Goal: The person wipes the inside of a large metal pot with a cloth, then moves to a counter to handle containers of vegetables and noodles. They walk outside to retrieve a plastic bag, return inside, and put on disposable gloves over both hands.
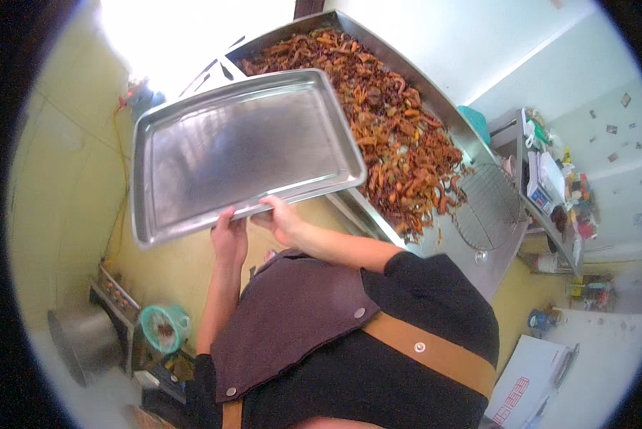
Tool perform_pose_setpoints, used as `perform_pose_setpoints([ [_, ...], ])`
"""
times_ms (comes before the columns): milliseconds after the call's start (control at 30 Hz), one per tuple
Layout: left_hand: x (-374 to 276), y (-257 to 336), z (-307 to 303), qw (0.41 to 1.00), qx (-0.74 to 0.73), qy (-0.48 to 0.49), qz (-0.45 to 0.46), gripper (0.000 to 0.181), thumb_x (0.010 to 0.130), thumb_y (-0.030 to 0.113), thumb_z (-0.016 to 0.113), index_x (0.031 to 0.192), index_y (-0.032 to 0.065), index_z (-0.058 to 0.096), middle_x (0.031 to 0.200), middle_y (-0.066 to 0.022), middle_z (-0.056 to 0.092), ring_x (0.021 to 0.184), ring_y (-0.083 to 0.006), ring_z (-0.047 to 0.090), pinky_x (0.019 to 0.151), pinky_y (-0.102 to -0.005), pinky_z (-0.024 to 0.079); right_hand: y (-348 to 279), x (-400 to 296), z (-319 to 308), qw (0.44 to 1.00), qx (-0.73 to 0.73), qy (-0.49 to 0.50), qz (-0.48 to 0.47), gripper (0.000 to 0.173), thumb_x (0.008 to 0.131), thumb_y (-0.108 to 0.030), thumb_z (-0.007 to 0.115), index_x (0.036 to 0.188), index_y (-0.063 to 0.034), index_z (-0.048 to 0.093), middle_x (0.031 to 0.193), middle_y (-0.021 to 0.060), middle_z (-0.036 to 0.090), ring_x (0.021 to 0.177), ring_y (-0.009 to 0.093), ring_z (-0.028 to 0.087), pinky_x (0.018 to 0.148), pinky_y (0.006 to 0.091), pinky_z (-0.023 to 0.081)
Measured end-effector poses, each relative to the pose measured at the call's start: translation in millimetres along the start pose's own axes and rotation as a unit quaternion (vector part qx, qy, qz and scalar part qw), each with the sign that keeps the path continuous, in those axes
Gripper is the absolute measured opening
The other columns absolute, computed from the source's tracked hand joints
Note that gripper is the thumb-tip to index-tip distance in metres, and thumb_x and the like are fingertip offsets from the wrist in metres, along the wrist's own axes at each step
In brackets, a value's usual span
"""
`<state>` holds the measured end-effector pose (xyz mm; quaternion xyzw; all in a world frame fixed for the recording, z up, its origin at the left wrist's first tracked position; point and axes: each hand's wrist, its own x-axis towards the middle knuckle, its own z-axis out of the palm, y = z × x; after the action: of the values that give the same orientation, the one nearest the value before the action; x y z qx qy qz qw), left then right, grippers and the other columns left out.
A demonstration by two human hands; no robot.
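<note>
A shallow rectangular metal tray (245,142) with nothing in it is tilted in front of me. My left hand (229,236) and my right hand (282,219) grip its near rim side by side, thumbs on top, other fingers mostly hidden beneath. Behind and to the right of the tray, reddish-brown cooked food pieces (385,128), their kind not certain, lie spread over a large high-rimmed stainless steel table (412,67). The tray's right side covers part of the view of that table. A round wire rack (487,206) lies at the table's near right end, beside the food.
On the right stands a metal shelf (551,230) with bags and papers. A green plastic basket (165,328), a large metal pot (85,338) and a low metal stand (114,316) are at the lower left. A white box (533,381) is at the lower right.
</note>
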<state>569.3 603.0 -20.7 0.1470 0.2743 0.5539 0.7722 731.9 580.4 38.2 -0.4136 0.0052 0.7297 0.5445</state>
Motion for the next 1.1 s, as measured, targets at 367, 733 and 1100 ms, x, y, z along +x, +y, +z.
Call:
perform_pose_setpoints([
  [367,244.6,73.8,58.9,0.935,0.236,-0.112,-0.241,0.051,0.093,0.02,0.056,0.136,-0.0033,0.041,0.133,-0.0191,0.053,0.118,-0.0286,0.055,0.099,-0.0412,0.044,-385.8,284.0,-60.0,0.938,0.128,0.157,-0.283,0.019,0.08,-0.007,0.048,0.099,-0.0009,0.048,0.1,0.0175,0.056,0.093,0.034,0.06,0.082,0.0501,0.058],
  [733,411.3,132.9,44.9,0.896,0.292,0.211,-0.26,0.035,0.094,0.016,0.051,0.125,-0.0007,0.05,0.112,-0.0147,0.064,0.095,-0.0234,0.065,0.08,-0.0336,0.052,-557.1,566.0,-107.2,0.913,0.202,0.181,-0.306,0.019,0.081,-0.005,0.049,0.098,0.0026,0.044,0.103,0.0176,0.052,0.092,0.032,0.059,0.08,0.045,0.059],
  [1100,545.6,144.5,83.8,0.863,0.357,0.196,-0.3,0.03,0.095,0.013,0.052,0.121,-0.0014,0.053,0.108,-0.014,0.065,0.092,-0.0209,0.065,0.077,-0.0316,0.052,-607.7,655.0,-97.6,0.91,0.2,0.207,-0.3,0.033,0.09,-0.013,0.05,0.12,-0.0004,0.044,0.115,0.0156,0.052,0.103,0.032,0.056,0.082,0.0485,0.057],
])
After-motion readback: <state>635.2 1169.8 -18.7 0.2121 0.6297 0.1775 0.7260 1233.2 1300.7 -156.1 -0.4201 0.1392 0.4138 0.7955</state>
